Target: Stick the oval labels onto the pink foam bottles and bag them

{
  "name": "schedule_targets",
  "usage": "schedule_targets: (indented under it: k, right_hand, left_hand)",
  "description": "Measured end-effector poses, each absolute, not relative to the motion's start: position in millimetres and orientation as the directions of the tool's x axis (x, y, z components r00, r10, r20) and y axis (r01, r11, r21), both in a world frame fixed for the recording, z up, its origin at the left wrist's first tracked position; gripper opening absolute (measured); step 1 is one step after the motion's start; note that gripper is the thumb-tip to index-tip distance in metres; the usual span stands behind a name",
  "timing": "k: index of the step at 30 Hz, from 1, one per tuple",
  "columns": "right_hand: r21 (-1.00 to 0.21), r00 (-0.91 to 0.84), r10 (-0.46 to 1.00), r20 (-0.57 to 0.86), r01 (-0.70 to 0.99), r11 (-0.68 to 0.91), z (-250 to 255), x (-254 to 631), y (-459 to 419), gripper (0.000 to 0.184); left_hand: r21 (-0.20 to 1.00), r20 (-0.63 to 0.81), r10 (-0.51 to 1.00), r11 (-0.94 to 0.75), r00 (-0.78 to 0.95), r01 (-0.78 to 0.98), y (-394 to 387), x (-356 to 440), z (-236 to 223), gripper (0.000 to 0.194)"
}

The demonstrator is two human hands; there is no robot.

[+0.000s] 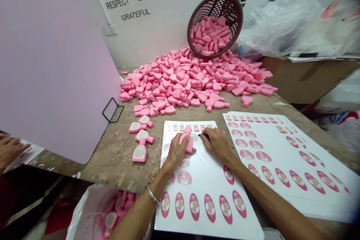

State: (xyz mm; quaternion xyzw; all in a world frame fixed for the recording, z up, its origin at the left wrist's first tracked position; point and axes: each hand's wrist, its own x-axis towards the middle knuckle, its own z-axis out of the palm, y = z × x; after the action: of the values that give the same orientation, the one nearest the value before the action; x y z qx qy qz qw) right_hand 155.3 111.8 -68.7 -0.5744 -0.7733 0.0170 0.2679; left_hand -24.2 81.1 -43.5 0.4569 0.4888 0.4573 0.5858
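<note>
My left hand is closed around a small pink bottle with its neck pointing away from me. That hand rests over a white sticker sheet printed with pink oval and rounded labels. On the same sheet my right hand has its fingers bent together by a pale green label. A thin dark bit shows at its fingertips, too small to name. To the left of the sheet, several pink bottles with labels lie on the wooden table.
Unlabelled pink bottles are heaped at the back, spilling from a tipped brown basket. More sticker sheets lie right. A pink board stands left, with another person's hand beyond. Below hangs a white bag of bottles.
</note>
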Motion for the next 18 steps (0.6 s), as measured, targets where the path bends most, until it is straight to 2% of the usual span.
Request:
schedule_targets:
  k: [9, 14, 18]
  right_hand:
    - [-0.367, -0.192, 0.912, 0.364, 0.870, 0.329, -65.9, 157.7, 115.4, 0.010]
    - [-0.348, -0.160, 0.902, 0.400, 0.885, 0.311, -67.1, 153.6, 117.3, 0.010]
    - [-0.338, -0.198, 0.892, 0.406, 0.875, 0.347, -66.5, 151.8, 120.7, 0.011]
  left_hand:
    - [0.984, -0.151, 0.982, 0.160, 0.111, -0.072, 81.1, -25.2, -46.5, 0.042]
    - [0.985, -0.143, 0.983, 0.152, 0.114, -0.080, 80.4, -26.1, -46.8, 0.041]
    - [0.984, -0.148, 0.982, 0.158, 0.113, -0.079, 80.6, -26.3, -46.7, 0.042]
